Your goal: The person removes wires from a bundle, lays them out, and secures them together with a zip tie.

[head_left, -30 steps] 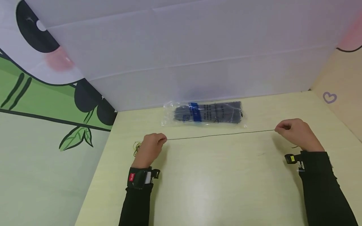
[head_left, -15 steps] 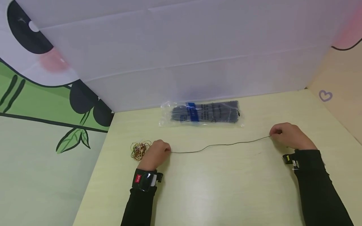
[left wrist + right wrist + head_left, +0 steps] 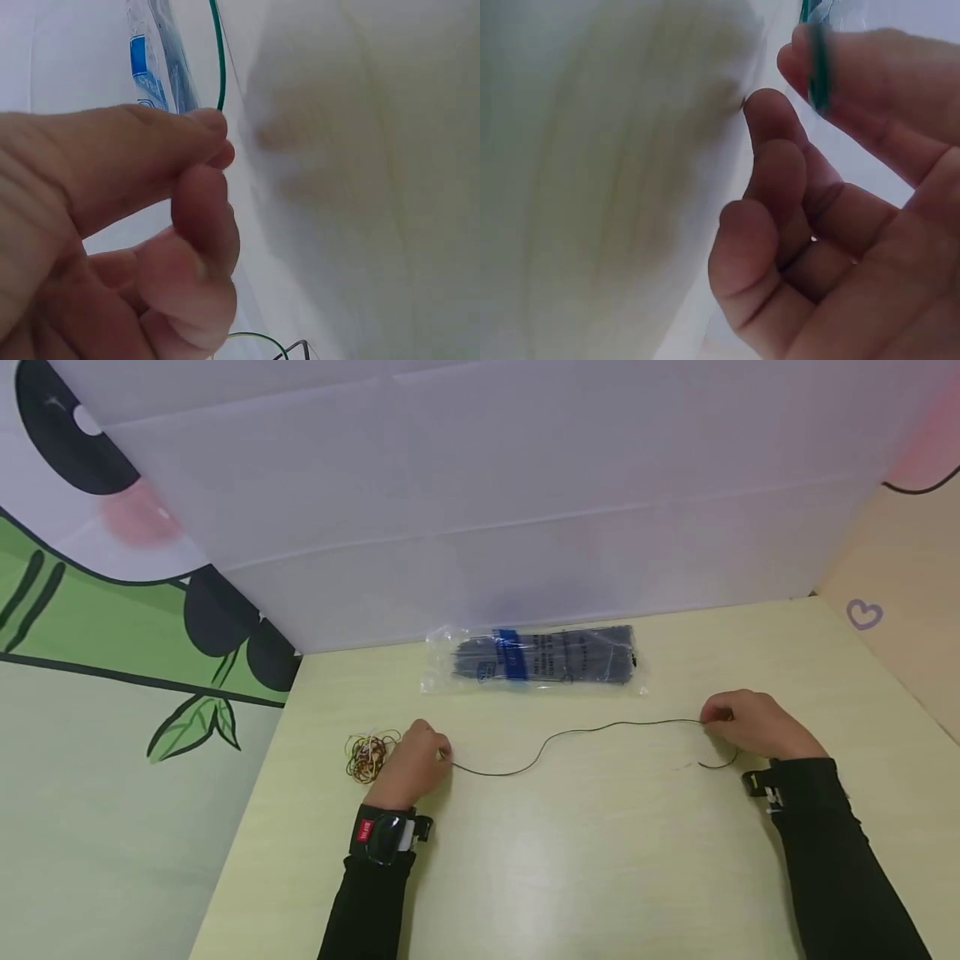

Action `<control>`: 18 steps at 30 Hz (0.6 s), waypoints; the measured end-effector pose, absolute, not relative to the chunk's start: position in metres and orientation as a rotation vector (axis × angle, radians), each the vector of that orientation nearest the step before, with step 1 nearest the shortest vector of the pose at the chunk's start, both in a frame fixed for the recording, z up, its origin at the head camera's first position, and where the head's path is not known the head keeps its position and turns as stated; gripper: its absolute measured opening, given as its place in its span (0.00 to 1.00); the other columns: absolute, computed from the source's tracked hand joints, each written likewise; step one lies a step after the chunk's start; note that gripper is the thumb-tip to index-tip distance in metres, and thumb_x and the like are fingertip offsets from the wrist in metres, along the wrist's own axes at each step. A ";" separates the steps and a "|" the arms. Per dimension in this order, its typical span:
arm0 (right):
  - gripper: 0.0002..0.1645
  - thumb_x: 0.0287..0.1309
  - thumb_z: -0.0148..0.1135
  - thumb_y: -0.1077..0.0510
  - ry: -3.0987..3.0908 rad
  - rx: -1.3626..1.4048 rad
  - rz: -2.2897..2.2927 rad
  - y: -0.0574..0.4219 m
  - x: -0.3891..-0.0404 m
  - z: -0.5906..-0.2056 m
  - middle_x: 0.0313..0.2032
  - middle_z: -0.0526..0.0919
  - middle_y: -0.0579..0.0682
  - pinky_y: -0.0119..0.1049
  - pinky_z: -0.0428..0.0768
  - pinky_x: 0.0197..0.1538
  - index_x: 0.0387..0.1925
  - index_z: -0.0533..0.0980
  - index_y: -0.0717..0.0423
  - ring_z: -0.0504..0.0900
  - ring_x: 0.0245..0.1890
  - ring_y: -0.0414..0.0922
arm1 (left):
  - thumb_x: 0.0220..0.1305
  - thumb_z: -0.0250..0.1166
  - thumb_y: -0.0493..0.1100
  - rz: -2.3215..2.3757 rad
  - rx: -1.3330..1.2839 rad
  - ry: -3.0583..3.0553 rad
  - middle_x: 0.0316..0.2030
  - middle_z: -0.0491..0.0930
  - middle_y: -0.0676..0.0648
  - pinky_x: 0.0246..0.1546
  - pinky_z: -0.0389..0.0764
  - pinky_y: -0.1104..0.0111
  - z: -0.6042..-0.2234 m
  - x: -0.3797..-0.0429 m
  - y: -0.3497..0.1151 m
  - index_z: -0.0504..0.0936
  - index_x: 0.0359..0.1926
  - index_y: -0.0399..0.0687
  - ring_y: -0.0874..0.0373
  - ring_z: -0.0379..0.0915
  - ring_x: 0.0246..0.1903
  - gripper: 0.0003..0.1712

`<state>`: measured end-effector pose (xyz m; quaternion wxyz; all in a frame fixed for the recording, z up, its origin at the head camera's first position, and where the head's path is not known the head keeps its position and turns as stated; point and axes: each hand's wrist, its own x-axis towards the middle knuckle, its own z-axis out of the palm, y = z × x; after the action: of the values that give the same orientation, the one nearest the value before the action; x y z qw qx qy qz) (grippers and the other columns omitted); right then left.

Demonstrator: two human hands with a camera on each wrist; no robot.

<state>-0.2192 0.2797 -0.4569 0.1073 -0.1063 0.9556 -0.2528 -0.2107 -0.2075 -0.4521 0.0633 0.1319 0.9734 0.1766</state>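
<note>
A thin green wire (image 3: 576,732) runs in a loose wave across the table between the two hands. My left hand (image 3: 411,767) pinches its left end; in the left wrist view the wire (image 3: 220,60) comes up from between thumb and index finger. Near the other end, my right hand (image 3: 761,724) holds the wire, and a short tail curls below that hand. Blurred in the right wrist view, the wire (image 3: 819,71) crosses the fingertips. Just left of my left hand lies a tangled bundle of brown and yellow wires (image 3: 367,757), partly hidden by it.
A clear plastic bag (image 3: 543,656) of dark thin strips with a blue band lies at the back of the pale table (image 3: 555,860). Behind it rises a white wall sheet (image 3: 525,468). Printed panels stand at left and right.
The wire has gone from taut and straight to slack and wavy. My right hand has moved left and slightly nearer; the left moved slightly right and nearer, leaving more of the tangled bundle in sight.
</note>
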 end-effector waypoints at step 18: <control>0.03 0.56 0.65 0.57 2.769 -0.364 -0.706 0.246 -0.218 -0.456 0.32 0.79 0.47 0.37 0.71 0.37 0.33 0.79 0.51 0.72 0.34 0.43 | 0.65 0.66 0.46 0.484 0.441 3.105 0.36 0.81 0.47 0.33 0.78 0.65 -0.453 -0.208 -0.204 0.88 0.48 0.51 0.56 0.75 0.35 0.12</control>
<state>-0.2180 0.2463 -0.4564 0.1301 -0.1252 0.9531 -0.2429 -0.2084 -0.2036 -0.4531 -0.0161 0.1390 0.9783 0.1526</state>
